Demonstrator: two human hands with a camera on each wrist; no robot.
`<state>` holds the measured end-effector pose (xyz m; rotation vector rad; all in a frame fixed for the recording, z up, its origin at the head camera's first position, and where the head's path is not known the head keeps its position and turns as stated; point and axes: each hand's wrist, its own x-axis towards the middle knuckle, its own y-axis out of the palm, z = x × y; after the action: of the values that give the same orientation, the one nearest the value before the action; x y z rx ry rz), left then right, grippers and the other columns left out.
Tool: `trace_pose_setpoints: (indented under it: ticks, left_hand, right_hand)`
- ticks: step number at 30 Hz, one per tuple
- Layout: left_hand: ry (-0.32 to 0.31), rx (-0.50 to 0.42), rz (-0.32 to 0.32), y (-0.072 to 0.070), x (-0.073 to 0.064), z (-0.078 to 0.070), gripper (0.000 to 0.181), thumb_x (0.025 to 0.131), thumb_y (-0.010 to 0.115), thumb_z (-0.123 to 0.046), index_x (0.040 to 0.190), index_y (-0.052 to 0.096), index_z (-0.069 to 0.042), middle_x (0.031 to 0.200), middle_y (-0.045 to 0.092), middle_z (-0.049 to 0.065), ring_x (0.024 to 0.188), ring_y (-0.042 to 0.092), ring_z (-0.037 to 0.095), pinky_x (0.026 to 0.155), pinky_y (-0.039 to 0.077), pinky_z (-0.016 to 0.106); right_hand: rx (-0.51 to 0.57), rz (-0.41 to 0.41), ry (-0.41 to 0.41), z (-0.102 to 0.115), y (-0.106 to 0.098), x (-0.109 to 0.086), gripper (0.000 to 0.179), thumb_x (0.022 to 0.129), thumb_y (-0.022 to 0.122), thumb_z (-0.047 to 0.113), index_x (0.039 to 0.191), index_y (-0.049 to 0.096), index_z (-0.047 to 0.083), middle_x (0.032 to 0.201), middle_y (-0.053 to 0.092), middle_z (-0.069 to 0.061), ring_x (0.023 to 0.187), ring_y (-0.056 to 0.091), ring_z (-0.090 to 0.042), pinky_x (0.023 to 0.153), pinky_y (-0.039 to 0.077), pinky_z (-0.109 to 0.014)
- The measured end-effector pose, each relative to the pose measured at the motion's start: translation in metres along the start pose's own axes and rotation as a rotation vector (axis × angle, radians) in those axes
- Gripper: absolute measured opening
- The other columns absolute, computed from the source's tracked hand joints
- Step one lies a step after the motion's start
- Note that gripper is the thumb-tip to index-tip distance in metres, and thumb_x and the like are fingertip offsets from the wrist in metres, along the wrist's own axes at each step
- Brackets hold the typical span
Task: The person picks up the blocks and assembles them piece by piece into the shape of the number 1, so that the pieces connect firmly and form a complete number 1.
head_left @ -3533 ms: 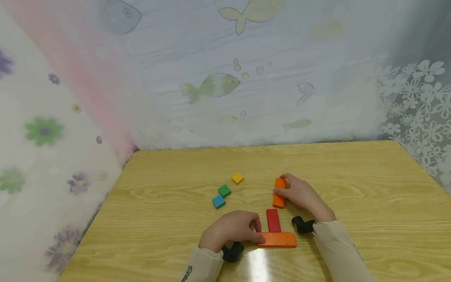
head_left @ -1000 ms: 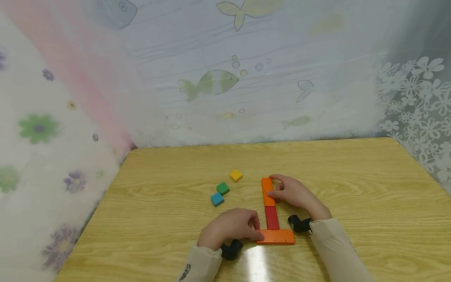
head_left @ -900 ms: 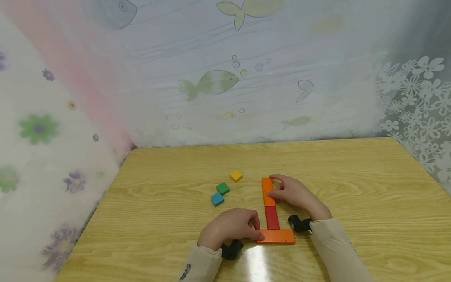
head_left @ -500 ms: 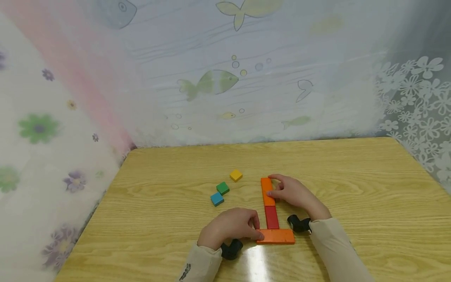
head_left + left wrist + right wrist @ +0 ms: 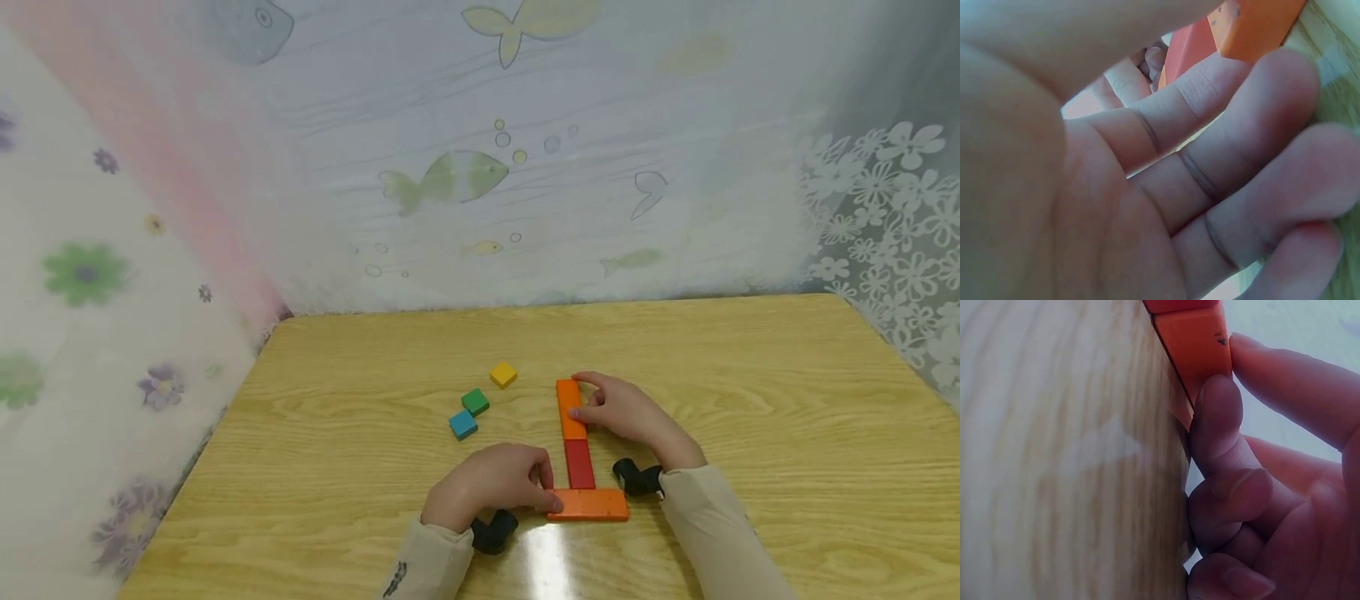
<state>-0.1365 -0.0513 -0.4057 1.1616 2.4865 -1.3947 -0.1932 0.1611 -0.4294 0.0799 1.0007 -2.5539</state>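
Note:
Three flat blocks form an I-like figure on the table. Crosswise at the near end lies an orange block (image 5: 596, 505); my left hand (image 5: 491, 479) pinches its left end, thumb on top. From its middle a red block (image 5: 579, 465) runs away from me. Beyond that, end to end with the red one, lies a second orange block (image 5: 567, 393). My right hand (image 5: 630, 412) holds this far block from the right, thumb on its top and index finger at its far end. The right wrist view shows the orange block (image 5: 1191, 344) against the red block (image 5: 1179, 305).
Left of the figure lie three small square blocks: yellow (image 5: 503, 375), green (image 5: 476, 402) and blue (image 5: 463, 424), the last two touching at a corner. The wooden table (image 5: 337, 467) meets a patterned curtain (image 5: 570, 225) at its back edge.
Since the oldest frame, my right hand has slid the far orange block left, and it now meets the red block's end. The left hand has stayed on the near orange block.

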Motion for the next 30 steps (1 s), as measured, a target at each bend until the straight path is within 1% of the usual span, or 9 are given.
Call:
trace_pose_setpoints:
  ticks: [7, 14, 22, 30]
  left_hand:
    - [0.003, 0.007, -0.006, -0.0006, -0.0014, -0.0011, 0.019, 0.075, 0.069, -0.039, 0.077, 0.058, -0.023, 0.064, 0.054, -0.010, 0.056, 0.047, 0.006, 0.053, 0.036, 0.023]
    - [0.004, 0.002, -0.010, -0.0009, -0.0011, -0.0007, 0.020, 0.075, 0.069, -0.040, 0.076, 0.057, -0.023, 0.064, 0.054, -0.010, 0.056, 0.047, 0.007, 0.053, 0.036, 0.023]
    - [0.016, -0.014, -0.023, 0.0016, 0.0006, 0.0026, 0.021, 0.075, 0.069, -0.041, 0.074, 0.057, -0.023, 0.061, 0.054, -0.010, 0.054, 0.046, 0.006, 0.052, 0.036, 0.023]
    - [0.015, -0.026, -0.019, 0.0009, 0.0002, 0.0024, 0.022, 0.075, 0.069, -0.041, 0.073, 0.057, -0.023, 0.062, 0.055, -0.010, 0.055, 0.046, 0.007, 0.052, 0.036, 0.023]
  right_hand:
    - [0.016, 0.001, -0.009, 0.0004, 0.0006, 0.0004, 0.066, 0.082, 0.064, 0.030, 0.136, 0.034, 0.007, 0.067, 0.054, -0.002, 0.055, 0.045, -0.016, 0.053, 0.035, -0.030]
    - [0.013, 0.008, -0.017, -0.0020, 0.0004, 0.0008, 0.064, 0.082, 0.063, 0.032, 0.134, 0.036, 0.007, 0.067, 0.053, -0.002, 0.054, 0.043, -0.015, 0.051, 0.034, -0.029]
    - [0.015, 0.006, -0.009, -0.0040, 0.0010, 0.0012, 0.061, 0.083, 0.062, 0.034, 0.134, 0.038, 0.010, 0.065, 0.052, -0.002, 0.053, 0.042, -0.015, 0.052, 0.034, -0.029]
    - [-0.002, 0.001, -0.008, -0.0029, 0.0005, -0.0002, 0.060, 0.086, 0.057, 0.039, 0.134, 0.037, 0.009, 0.068, 0.053, -0.003, 0.058, 0.046, -0.016, 0.058, 0.035, -0.031]
